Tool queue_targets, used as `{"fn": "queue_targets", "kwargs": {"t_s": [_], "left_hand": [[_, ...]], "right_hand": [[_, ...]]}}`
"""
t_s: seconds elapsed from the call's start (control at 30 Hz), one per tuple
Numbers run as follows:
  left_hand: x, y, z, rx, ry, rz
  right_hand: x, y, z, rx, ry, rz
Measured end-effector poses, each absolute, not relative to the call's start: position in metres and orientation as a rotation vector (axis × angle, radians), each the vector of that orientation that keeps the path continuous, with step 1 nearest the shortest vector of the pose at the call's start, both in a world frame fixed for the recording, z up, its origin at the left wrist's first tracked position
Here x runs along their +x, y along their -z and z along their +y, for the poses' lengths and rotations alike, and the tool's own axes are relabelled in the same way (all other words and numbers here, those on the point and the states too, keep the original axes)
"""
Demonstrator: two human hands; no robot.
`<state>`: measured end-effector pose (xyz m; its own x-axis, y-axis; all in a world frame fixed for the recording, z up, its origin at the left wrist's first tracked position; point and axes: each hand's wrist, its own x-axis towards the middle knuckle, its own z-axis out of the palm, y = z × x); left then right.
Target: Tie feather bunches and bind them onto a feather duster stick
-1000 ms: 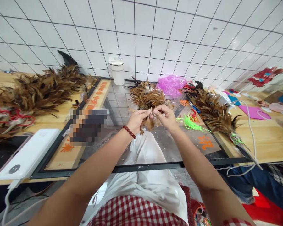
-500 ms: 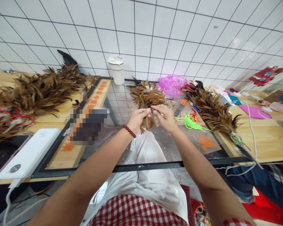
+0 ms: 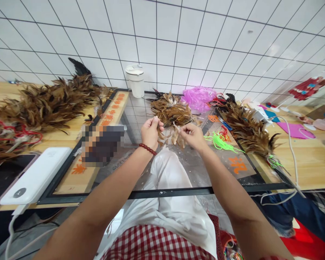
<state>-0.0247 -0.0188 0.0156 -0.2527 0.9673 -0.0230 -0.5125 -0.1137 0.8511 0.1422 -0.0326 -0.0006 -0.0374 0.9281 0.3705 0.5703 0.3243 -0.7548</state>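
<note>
My left hand (image 3: 151,133), with a dark red bead bracelet (image 3: 147,148) on the wrist, has its thumb pressed to its curled fingers. Brown feather tips show just beside it, but what the fingers hold is not clear. A short gap to the right, my right hand (image 3: 193,135) pinches a small tuft of light brown feathers (image 3: 175,136) that have pale ends. Just beyond both hands, a bundle of brown feathers (image 3: 171,112) lies on the glass tabletop (image 3: 162,169).
Long feather bundles lie at left (image 3: 54,101) and right (image 3: 249,126). Around me are a white cup (image 3: 135,82), pink plastic bag (image 3: 199,97), green cord (image 3: 220,141), white power bank (image 3: 35,177) and cable (image 3: 291,151). A tiled wall (image 3: 168,47) rises behind. Another person's leg (image 3: 287,213) shows at lower right.
My hands have moved apart from where they met over the feathers. The left shifted slightly left, while the right now holds a tuft clear of the left hand.
</note>
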Motion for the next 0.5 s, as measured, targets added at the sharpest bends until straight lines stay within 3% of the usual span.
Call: {"fn": "queue_targets", "kwargs": {"t_s": [0.13, 0.2, 0.37, 0.5], "left_hand": [[-0.026, -0.019, -0.018, 0.645, -1.638, 0.963], [-0.029, -0.022, -0.016, 0.622, -1.638, 0.955], [-0.049, -0.030, -0.002, 0.536, -1.780, 0.971], [-0.064, -0.031, 0.006, 0.504, -1.839, 0.998]], "right_hand": [[0.146, -0.001, -0.031, -1.274, -0.761, -1.584], [0.147, 0.000, -0.033, -1.359, -0.722, -1.650], [0.144, -0.011, -0.038, -1.474, -0.048, -1.980], [0.119, -0.024, -0.030, -1.350, 0.272, -2.313]]}}
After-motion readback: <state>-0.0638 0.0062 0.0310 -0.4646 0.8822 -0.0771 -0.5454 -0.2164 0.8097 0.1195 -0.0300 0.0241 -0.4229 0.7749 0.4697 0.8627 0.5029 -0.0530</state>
